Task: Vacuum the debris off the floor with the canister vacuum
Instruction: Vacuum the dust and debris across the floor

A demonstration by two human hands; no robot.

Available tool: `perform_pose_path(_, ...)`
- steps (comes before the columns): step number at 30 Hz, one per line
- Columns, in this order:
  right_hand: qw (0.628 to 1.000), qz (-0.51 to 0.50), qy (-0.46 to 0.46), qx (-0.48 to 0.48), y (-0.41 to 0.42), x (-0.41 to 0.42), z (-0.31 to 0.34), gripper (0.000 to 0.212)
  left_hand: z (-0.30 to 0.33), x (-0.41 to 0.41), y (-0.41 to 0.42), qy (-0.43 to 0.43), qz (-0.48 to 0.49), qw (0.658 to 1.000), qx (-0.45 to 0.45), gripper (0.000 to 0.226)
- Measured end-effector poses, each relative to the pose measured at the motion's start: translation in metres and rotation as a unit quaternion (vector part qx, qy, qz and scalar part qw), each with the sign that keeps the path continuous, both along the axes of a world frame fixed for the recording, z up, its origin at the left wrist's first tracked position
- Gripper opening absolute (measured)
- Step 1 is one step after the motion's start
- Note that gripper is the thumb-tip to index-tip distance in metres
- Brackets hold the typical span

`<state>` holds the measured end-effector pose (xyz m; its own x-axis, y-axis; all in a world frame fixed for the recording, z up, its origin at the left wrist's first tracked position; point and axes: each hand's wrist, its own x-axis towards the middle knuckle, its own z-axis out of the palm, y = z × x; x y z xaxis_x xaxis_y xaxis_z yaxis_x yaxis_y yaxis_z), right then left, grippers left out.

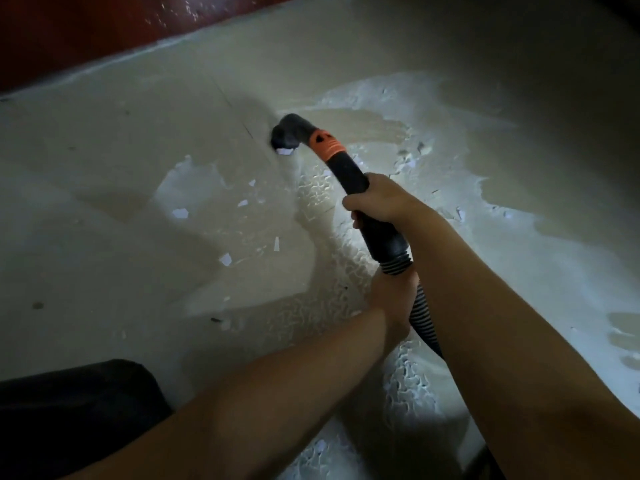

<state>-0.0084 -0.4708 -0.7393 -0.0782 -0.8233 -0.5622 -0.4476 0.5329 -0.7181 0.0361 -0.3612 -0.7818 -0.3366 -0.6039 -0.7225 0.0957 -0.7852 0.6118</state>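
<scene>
A black vacuum wand (pixel 346 169) with an orange collar (pixel 325 143) reaches out over the pale floor (pixel 104 161). Its bent black nozzle (pixel 286 134) sits at floor level over a white chip. My right hand (pixel 375 199) grips the wand's black handle. My left hand (pixel 394 299) holds the ribbed hose (pixel 424 318) just below the handle's cuff. White dust (pixel 450 109) spreads wide to the right of the nozzle, with shoe prints pressed into it. Several white flakes (pixel 180 213) lie scattered left of the wand.
A dark red wall base (pixel 86 29) runs along the far left edge of the floor. A black shape (pixel 76 410), perhaps my knee or the canister, fills the lower left corner. The scene is dim outside the lit patch.
</scene>
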Motion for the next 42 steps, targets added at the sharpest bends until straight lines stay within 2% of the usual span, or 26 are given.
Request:
perform_pose_path(3,0.989,-0.147,0.024,-0.014,0.009,-0.043,-0.005,0.024,-0.003,-0.016,-0.002,-0.001,-0.068,0.998,0.018,0.016)
perform_pose_path(7,0.933,-0.357,0.042,-0.019,0.028,-0.104,-0.011,0.030,0.004,-0.041,-0.006,0.048,-0.162,0.983,0.078,0.013)
perform_pose_path(9,0.924,-0.380,0.017,-0.021,0.034,-0.117,-0.010,0.028,0.007,-0.049,-0.006,0.044,-0.170,0.982,0.073,0.013)
perform_pose_path(12,0.925,-0.374,-0.054,-0.038,0.040,-0.123,-0.003,0.015,0.007,-0.056,-0.001,-0.004,-0.179,0.984,0.002,0.010)
perform_pose_path(14,0.913,-0.394,-0.092,-0.052,0.045,-0.133,0.000,0.012,0.006,-0.062,0.000,-0.034,-0.203,0.978,-0.044,0.011)
perform_pose_path(16,0.887,-0.444,-0.103,-0.067,0.053,-0.145,0.000,0.011,0.007,-0.068,-0.004,-0.032,-0.225,0.972,-0.064,0.010)
perform_pose_path(20,0.812,-0.568,-0.109,-0.079,0.071,-0.177,-0.003,0.019,0.010,-0.091,-0.011,-0.043,-0.265,0.960,-0.075,0.016)
perform_pose_path(22,0.808,-0.575,-0.096,-0.082,0.069,-0.185,-0.009,0.020,0.007,-0.100,-0.012,-0.046,-0.258,0.963,-0.069,0.015)
perform_pose_path(23,0.818,-0.563,-0.089,-0.079,0.064,-0.184,-0.010,0.018,0.005,-0.101,-0.011,-0.051,-0.244,0.966,-0.067,0.013)
perform_pose_path(26,0.877,-0.469,-0.088,-0.059,0.039,-0.159,-0.017,0.012,-0.004,-0.089,-0.004,-0.081,-0.168,0.979,-0.078,0.012)
perform_pose_path(29,0.943,-0.321,-0.084,-0.032,0.027,-0.122,-0.021,0.013,-0.016,-0.071,0.007,-0.098,-0.076,0.991,-0.053,0.015)
perform_pose_path(31,0.962,-0.259,-0.086,-0.025,0.026,-0.110,-0.020,0.012,-0.022,-0.067,0.009,-0.111,-0.064,0.991,-0.039,0.016)
perform_pose_path(34,0.946,-0.308,-0.093,-0.044,0.031,-0.128,-0.027,0.017,-0.020,-0.071,0.004,-0.089,-0.101,0.989,-0.052,0.014)
perform_pose_path(37,0.886,-0.445,-0.103,-0.078,0.045,-0.168,-0.031,0.012,-0.016,-0.092,-0.007,-0.087,-0.193,0.974,-0.081,0.013)
perform_pose_path(39,0.839,-0.526,-0.103,-0.094,0.054,-0.195,-0.030,0.017,-0.013,-0.112,-0.017,-0.103,-0.270,0.952,-0.098,0.014)
perform_pose_path(42,0.810,-0.570,-0.092,-0.102,0.048,-0.216,-0.027,0.018,-0.009,-0.130,-0.035,-0.099,-0.288,0.949,-0.081,0.017)
